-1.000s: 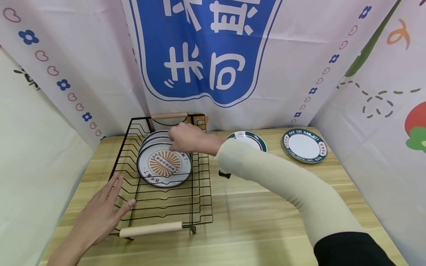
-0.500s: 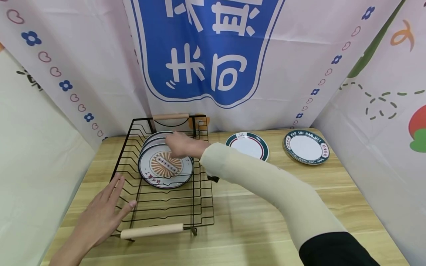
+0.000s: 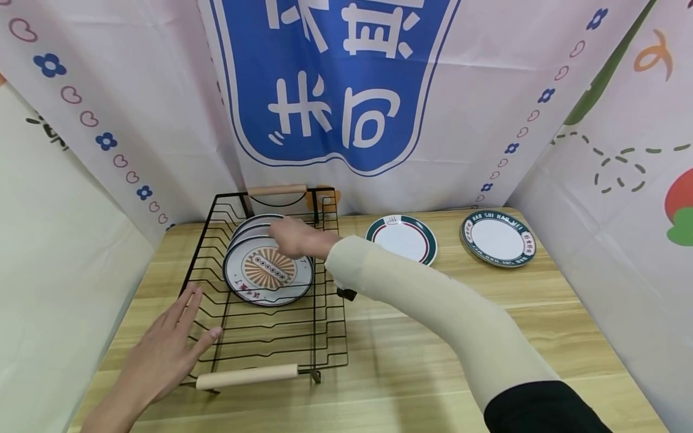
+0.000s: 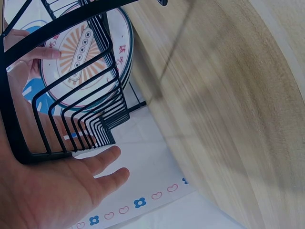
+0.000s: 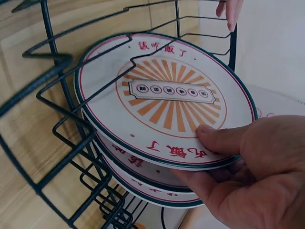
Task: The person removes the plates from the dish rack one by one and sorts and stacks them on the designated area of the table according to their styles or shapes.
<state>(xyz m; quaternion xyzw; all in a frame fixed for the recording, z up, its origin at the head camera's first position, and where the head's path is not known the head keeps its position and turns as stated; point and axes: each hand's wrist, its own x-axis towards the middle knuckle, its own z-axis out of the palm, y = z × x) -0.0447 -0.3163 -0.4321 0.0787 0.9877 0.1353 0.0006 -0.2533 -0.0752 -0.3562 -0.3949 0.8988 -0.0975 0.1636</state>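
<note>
A black wire dish rack [image 3: 271,350] with pale wooden handles holds several round plates standing on edge. My right hand [image 3: 295,237] grips the upper right rim of the front plate [image 3: 254,285], which has an orange sunburst and red lettering. In the right wrist view, my thumb [image 5: 224,139] presses on that plate's face and the fingers go behind it. More plates [image 5: 157,169] lean close behind. My left hand [image 3: 162,343] rests along the rack's left side, fingers extended; the left wrist view shows the black frame across this hand [image 4: 66,191].
To the right of the rack, a green-rimmed white plate [image 3: 403,237] lies on the wooden table [image 3: 433,361], partly behind my right sleeve [image 3: 422,294]. Farther right is a small stack of green-rimmed plates [image 3: 498,239]. A printed cloth [image 3: 178,120] hangs behind the table.
My right hand has moved slightly left and nearer over the front plate's upper edge, then stayed almost still. The plates and my left hand keep their places.
</note>
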